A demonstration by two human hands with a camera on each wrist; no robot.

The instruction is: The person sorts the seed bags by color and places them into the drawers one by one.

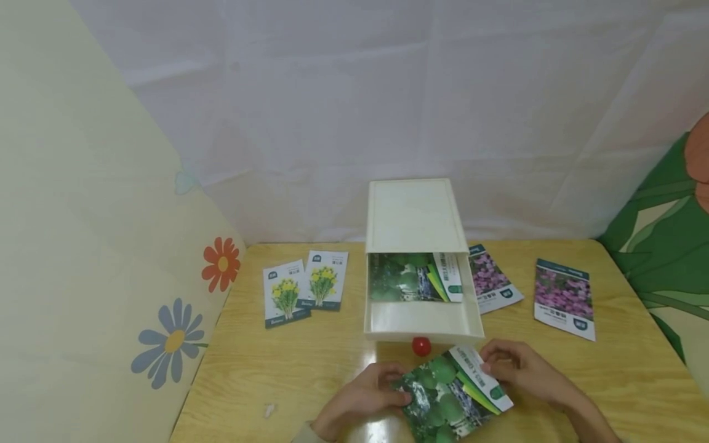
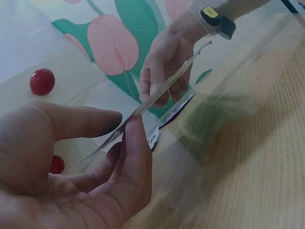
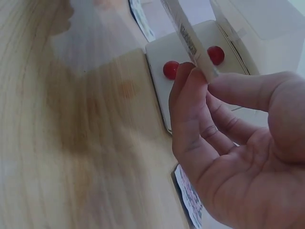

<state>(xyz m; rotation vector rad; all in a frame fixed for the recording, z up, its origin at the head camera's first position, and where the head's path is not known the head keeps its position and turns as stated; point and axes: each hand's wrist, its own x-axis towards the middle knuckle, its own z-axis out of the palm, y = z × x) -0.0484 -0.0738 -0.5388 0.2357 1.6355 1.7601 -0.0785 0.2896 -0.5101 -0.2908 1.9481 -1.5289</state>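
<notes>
A seed packet [image 1: 443,397] with green round fruit on its front is held by both hands, low in front of a white drawer box. My left hand [image 1: 368,391] pinches its left edge between thumb and fingers. At the upper right edge, my right hand [image 1: 523,372] pinches it with thumb and index finger. Both wrist views show the packet [image 2: 164,89] nearly edge-on, above the wooden table. The pulled-out drawer [image 1: 423,320] holds a matching green packet [image 1: 412,280], partly under the box top [image 1: 415,215].
Two yellow-flower packets [image 1: 285,295] overlap left of the box. On the right lie two pink-flower packets, one [image 1: 493,283] beside the drawer and another [image 1: 565,298] farther out. A red knob [image 1: 421,346] sticks out from the drawer front; the wrist views show two.
</notes>
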